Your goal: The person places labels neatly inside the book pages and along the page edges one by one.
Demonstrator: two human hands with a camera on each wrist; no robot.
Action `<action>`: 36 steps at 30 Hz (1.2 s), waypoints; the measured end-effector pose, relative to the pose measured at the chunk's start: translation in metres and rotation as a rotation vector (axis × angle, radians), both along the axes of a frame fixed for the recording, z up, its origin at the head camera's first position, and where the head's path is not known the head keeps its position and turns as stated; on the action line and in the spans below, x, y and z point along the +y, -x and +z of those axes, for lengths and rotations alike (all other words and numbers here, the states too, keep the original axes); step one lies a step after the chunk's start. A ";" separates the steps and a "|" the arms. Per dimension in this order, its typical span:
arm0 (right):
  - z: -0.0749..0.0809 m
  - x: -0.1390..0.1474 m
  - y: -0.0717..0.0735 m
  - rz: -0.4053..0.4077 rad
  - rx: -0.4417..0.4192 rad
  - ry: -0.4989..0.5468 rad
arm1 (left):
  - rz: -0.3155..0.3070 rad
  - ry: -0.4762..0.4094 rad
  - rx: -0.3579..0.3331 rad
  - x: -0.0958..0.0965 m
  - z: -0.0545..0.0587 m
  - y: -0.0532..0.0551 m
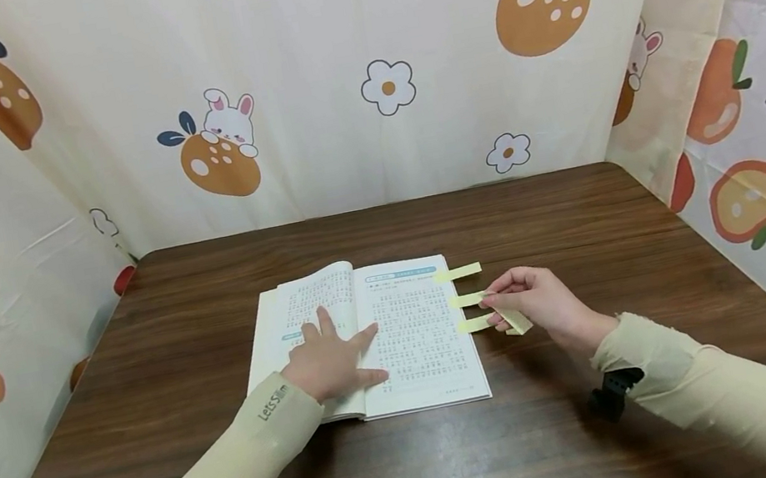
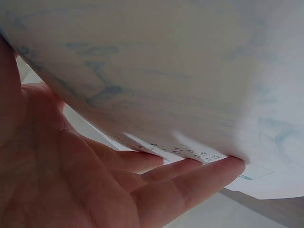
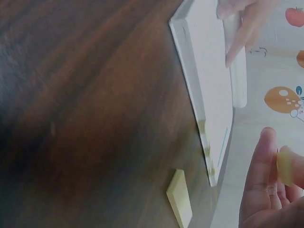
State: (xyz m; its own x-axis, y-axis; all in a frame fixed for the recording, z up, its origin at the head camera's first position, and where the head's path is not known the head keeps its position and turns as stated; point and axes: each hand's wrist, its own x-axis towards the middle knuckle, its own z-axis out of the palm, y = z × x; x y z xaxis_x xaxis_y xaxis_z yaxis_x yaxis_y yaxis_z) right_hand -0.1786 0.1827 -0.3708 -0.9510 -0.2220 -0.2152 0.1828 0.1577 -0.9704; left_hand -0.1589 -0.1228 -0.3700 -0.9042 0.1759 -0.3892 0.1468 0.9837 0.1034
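An open book (image 1: 417,352) with printed pages lies on the table. My left hand (image 1: 331,362) rests on it with fingers spread, across the left page and the fold; in the left wrist view the fingertips touch a page. Beyond the book's right edge, my right hand (image 1: 542,305) pinches a small yellow sticky note strip (image 3: 285,166) between thumb and fingers. Several yellow sticky tabs, among them a top tab (image 1: 460,272), stick out from the right page. A yellow sticky note pad (image 3: 180,199) lies on the table, partly hidden by the right hand in the head view.
The brown wooden table (image 1: 382,231) carries the book near its middle. A patterned curtain (image 1: 324,71) hangs behind and along both sides. On the right wrist is a black strap (image 1: 614,393).
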 end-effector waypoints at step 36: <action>-0.027 -0.013 0.006 0.338 0.011 -0.316 | 0.019 -0.012 -0.016 -0.001 -0.002 0.002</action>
State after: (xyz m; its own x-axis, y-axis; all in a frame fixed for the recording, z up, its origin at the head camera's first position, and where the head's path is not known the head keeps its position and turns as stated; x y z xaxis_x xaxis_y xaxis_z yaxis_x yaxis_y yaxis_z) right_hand -0.1841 0.1698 -0.3979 -0.8390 -0.4456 -0.3124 0.0600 0.4948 -0.8669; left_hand -0.1611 -0.1241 -0.3718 -0.9011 0.1639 -0.4013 0.1267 0.9849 0.1178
